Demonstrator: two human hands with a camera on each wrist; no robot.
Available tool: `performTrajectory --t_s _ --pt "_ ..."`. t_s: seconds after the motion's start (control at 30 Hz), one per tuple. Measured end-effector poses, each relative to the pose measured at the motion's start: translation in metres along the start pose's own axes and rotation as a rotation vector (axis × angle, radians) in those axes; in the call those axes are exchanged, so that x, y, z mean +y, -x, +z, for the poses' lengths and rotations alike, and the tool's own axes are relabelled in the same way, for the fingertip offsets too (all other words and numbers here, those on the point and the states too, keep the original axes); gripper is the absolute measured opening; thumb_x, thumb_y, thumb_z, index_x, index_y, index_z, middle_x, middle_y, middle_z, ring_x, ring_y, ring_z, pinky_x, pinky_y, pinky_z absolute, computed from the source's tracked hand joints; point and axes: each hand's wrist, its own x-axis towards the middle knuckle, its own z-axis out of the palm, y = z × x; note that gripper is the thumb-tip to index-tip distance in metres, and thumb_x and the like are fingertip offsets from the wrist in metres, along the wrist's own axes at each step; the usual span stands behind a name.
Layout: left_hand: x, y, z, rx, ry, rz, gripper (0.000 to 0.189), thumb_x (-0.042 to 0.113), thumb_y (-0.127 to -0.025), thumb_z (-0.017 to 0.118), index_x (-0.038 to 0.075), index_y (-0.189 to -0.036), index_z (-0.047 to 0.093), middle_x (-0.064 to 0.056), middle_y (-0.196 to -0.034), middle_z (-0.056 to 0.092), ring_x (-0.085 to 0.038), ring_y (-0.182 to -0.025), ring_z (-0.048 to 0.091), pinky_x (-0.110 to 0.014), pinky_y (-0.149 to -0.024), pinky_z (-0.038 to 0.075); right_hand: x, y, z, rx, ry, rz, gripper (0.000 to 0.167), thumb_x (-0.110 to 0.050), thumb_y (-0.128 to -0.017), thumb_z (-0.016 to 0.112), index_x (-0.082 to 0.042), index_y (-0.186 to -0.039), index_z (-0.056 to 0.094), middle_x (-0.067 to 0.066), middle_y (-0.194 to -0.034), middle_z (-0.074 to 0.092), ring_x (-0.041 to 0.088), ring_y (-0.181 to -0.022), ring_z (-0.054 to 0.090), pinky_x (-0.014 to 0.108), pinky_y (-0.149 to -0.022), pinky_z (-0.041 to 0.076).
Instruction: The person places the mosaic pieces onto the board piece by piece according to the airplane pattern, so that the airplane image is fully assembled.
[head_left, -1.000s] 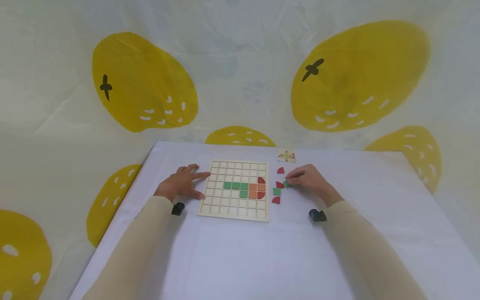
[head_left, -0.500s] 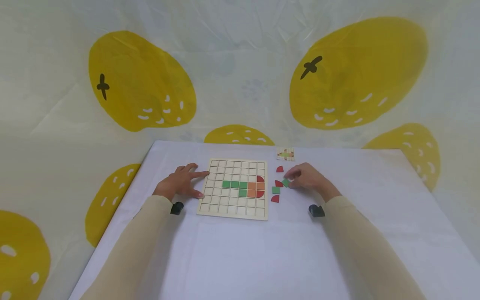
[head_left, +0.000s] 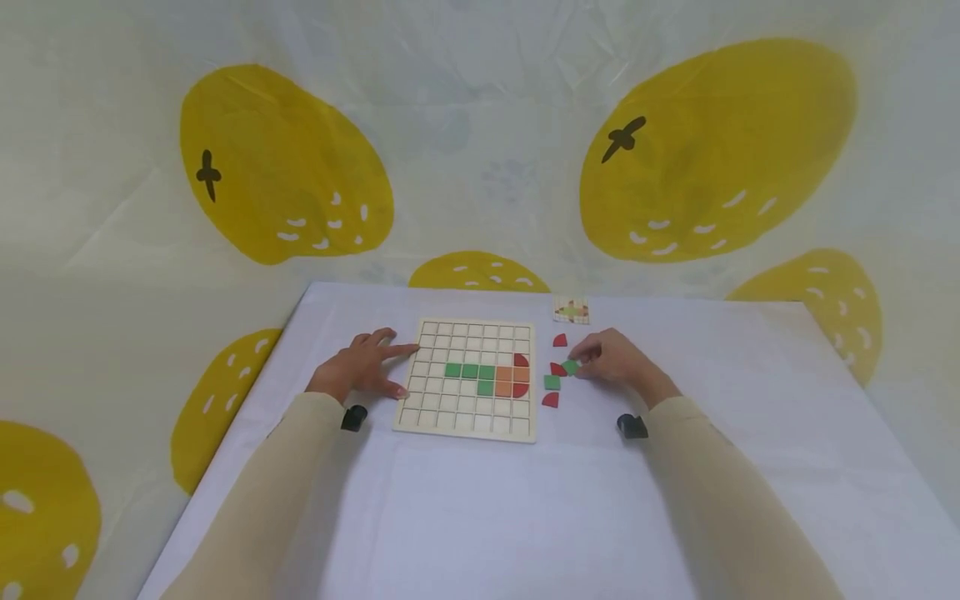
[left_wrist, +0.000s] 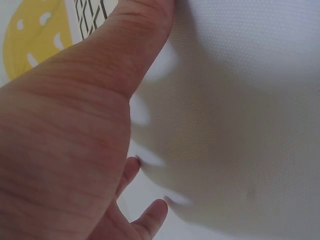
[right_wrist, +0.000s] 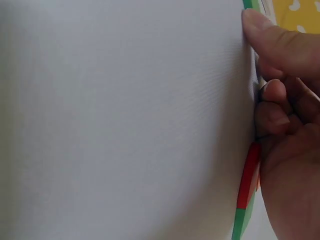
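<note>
My left hand (head_left: 363,364) lies spread at the left edge of a wooden grid board (head_left: 435,417), index finger and thumb touching its rim. In the left wrist view the thumb (left_wrist: 140,35) reaches toward the grid. On the board sit green squares (head_left: 469,371), orange squares (head_left: 504,382) and red quarter-round tiles (head_left: 521,390). Right of the board, my right hand (head_left: 617,358) pinches a green square tile (head_left: 571,367) at the table, its corner overlapping a red quarter-round tile (head_left: 558,369). In the right wrist view the thumb (right_wrist: 280,42) is at a green edge, the other fingers curled.
Another green square (head_left: 552,382) lies between the board and my right hand, with a red quarter-round tile (head_left: 551,400) below it. A further red tile (head_left: 560,341) lies higher up, below a patterned picture card (head_left: 572,312). White cloth (head_left: 480,517) covers the table.
The green tile at my right fingertips has turned and shifted slightly left, toward the red tile. The index finger lifted a little, then came back down. My left hand stays at the board.
</note>
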Motion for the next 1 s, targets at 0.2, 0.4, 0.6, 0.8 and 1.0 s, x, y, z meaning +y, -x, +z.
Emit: performTrajectory --t_s 0.2,0.4,0.6,0.8,1.0 --pt "-0.0007 0.0012 0.0003 0.003 0.009 -0.011 0.097 0.058 -0.079 0.084 0.051 -0.160 0.031 -0.004 -0.177 0.012 -0.043 -0.159 0.015 -0.073 -0.115 0.038 0.0021 -0.0017 0.0028 0.016 0.025 -0.021 0.029 -0.022 -0.091 0.082 -0.015 -0.119 0.079 0.007 -0.100 0.069 0.026 -0.105 0.058 0.035 -0.087 0.055" --pt "0.0002 0.0012 0.0009 0.011 0.006 0.004 0.096 0.058 -0.080 0.084 0.050 -0.160 0.031 -0.005 -0.177 0.013 -0.044 -0.159 0.016 -0.073 -0.115 0.038 0.0034 -0.0024 0.0044 0.023 0.043 -0.017 0.032 -0.025 -0.090 0.083 -0.014 -0.119 0.078 0.007 -0.100 0.068 0.027 -0.106 0.057 0.036 -0.088 0.054" --pt "-0.0001 0.0011 0.0003 0.017 -0.010 0.017 0.096 0.059 -0.080 0.083 0.050 -0.160 0.031 -0.006 -0.176 0.013 -0.045 -0.158 0.017 -0.072 -0.115 0.039 0.0007 -0.0007 0.0037 0.020 0.046 -0.023 0.034 -0.024 -0.089 0.083 -0.014 -0.121 0.075 0.008 -0.107 0.067 0.028 -0.109 0.056 0.038 -0.090 0.054" --pt "-0.0023 0.0032 -0.0013 0.018 -0.007 0.026 0.096 0.057 -0.081 0.083 0.049 -0.161 0.031 -0.006 -0.176 0.014 -0.045 -0.158 0.018 -0.073 -0.115 0.039 -0.0025 -0.0017 0.0020 0.002 0.053 0.008 0.036 -0.025 -0.090 0.083 -0.012 -0.122 0.075 0.009 -0.111 0.068 0.028 -0.109 0.057 0.041 -0.094 0.057" --pt "0.0004 0.0030 -0.0007 0.012 0.002 0.021 0.095 0.057 -0.081 0.083 0.049 -0.160 0.032 -0.006 -0.176 0.013 -0.045 -0.158 0.017 -0.072 -0.115 0.038 0.0014 -0.0014 0.0020 -0.004 0.045 0.020 0.037 -0.029 -0.089 0.083 -0.012 -0.121 0.076 0.008 -0.105 0.069 0.027 -0.104 0.059 0.038 -0.090 0.056"
